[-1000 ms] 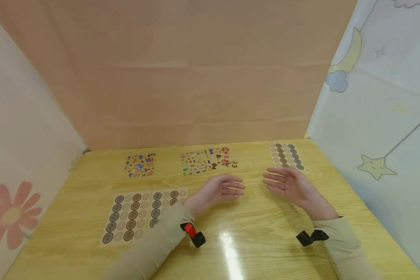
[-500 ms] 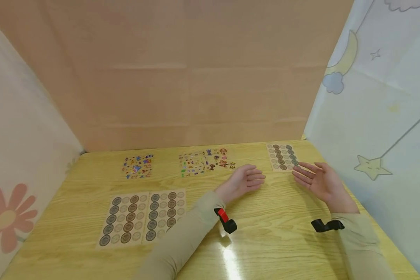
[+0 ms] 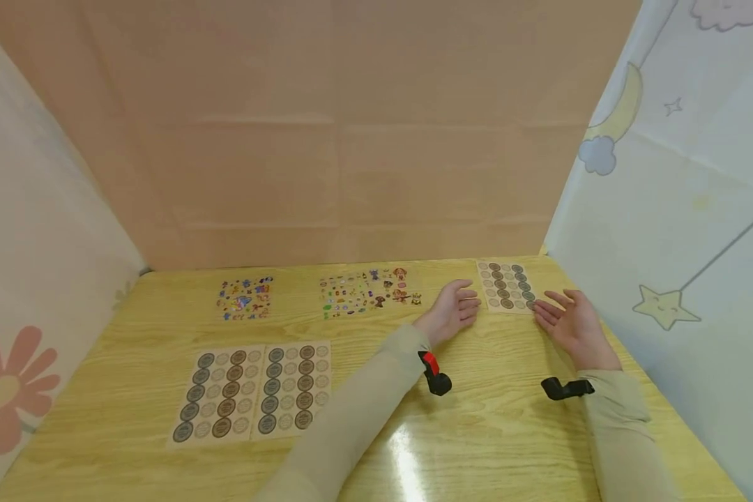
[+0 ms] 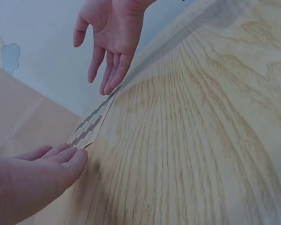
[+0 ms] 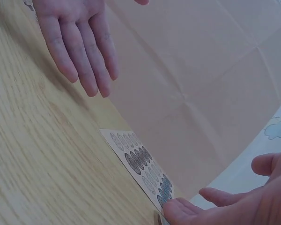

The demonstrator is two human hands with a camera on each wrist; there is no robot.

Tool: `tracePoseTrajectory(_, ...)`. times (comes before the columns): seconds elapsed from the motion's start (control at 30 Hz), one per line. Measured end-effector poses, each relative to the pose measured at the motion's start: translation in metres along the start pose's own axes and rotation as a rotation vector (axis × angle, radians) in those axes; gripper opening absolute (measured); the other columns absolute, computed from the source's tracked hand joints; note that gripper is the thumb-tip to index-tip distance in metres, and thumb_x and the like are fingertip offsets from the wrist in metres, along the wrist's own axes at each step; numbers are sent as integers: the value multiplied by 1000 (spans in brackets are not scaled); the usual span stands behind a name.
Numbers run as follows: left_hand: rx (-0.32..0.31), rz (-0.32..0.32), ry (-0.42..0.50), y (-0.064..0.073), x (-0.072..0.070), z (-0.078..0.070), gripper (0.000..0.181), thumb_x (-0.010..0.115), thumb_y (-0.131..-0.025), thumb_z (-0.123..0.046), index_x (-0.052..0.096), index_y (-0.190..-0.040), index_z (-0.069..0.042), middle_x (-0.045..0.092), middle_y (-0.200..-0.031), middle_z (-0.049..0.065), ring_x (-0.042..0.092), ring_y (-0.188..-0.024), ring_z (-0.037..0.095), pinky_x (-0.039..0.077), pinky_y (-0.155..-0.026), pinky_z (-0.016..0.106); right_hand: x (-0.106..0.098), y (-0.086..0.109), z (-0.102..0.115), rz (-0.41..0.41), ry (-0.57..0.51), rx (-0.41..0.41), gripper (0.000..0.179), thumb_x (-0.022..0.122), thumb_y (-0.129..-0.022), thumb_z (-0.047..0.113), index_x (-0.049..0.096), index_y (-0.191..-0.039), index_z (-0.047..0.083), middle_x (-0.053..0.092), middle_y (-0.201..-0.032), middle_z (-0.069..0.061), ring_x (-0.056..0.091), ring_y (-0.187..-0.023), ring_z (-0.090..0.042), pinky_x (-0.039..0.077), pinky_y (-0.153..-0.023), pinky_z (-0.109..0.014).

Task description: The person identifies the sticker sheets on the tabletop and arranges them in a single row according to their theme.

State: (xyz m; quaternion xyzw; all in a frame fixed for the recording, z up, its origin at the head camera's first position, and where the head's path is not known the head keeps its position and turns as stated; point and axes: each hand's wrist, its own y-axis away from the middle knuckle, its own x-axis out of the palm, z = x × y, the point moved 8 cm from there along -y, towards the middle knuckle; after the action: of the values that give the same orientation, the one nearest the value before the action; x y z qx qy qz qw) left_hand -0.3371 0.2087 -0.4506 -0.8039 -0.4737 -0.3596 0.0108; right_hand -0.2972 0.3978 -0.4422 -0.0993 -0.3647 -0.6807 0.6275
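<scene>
At the table's back right lies a small sheet of round stickers [image 3: 505, 286], with rows of dark and pale circles. My left hand [image 3: 452, 312] is just left of this sheet, its fingers relaxed and holding nothing. On the other side, my right hand [image 3: 571, 328] has its palm turned inward and its fingertips right at the sheet's right edge. In the left wrist view the sticker sheet [image 4: 91, 124] shows between both hands. From the right wrist, the sheet [image 5: 143, 168] lies flat, with the right fingertips [image 5: 178, 211] overlapping its near corner.
Two larger sheets of round stickers [image 3: 216, 394] [image 3: 295, 387] lie side by side at the front left, one partly behind the left sleeve. Colourful cartoon sticker sheets [image 3: 246, 298] [image 3: 367, 293] lie along the back. A brown backdrop [image 3: 339, 139] and pale side walls [image 3: 678, 209] enclose the table.
Both hands have moved right and a little farther back, toward the small sticker sheet. The left hand has come up beside its left edge, the right hand to its right edge.
</scene>
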Motion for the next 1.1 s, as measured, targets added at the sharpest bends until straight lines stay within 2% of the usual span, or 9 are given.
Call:
tracePoseTrajectory(0.3,-5,-34,75,-12,-9,12,72,50,-95,-39,30,-144,9,32,-147,28,27,-137,39,23,-113,47,-5,-16,-3,-97,166,-34,66,21,-102,47,-6,-153,16,-17,-157,-6,-8,-144,-20,2,-117,-31)
tracePoseTrajectory(0.53,-44,40,88,-21,-2,10,77,50,-94,-45,25,-148,5,28,-149,26,25,-139,38,22,-113,49,1,-16,8,-152,240,-73,65,20,-102,45,-3,-154,15,-19,-156,-7,-12,-143,-21,1,-117,-32)
tracePoseTrajectory(0.77,-93,88,37,-24,6,8,81,45,-96,-50,18,-150,3,21,-152,27,21,-140,38,23,-112,52,3,-20,9,-120,277,-24,67,21,-102,46,-9,-153,14,-23,-155,-11,-10,-143,-25,9,-116,-32)
tracePoseTrajectory(0.87,-101,92,26,-24,7,6,81,45,-96,-51,17,-151,2,20,-151,29,20,-140,40,24,-112,52,4,-21,9,-112,312,-6,69,23,-102,46,-9,-153,13,-21,-155,-14,-6,-143,-27,15,-115,-32)
tracePoseTrajectory(0.97,-114,87,21,-23,7,5,82,46,-96,-51,16,-151,1,21,-150,31,22,-138,43,25,-111,52,3,-21,9,-112,377,0,70,25,-102,44,-8,-152,10,-18,-155,-16,9,-140,-29,24,-112,-31)
tracePoseTrajectory(1.1,-140,48,-8,-20,4,5,81,50,-95,-48,18,-150,2,30,-143,34,30,-133,46,30,-109,52,-1,-19,9,-127,458,6,70,25,-102,42,-8,-152,6,-11,-156,-20,34,-120,-21,37,-101,-28)
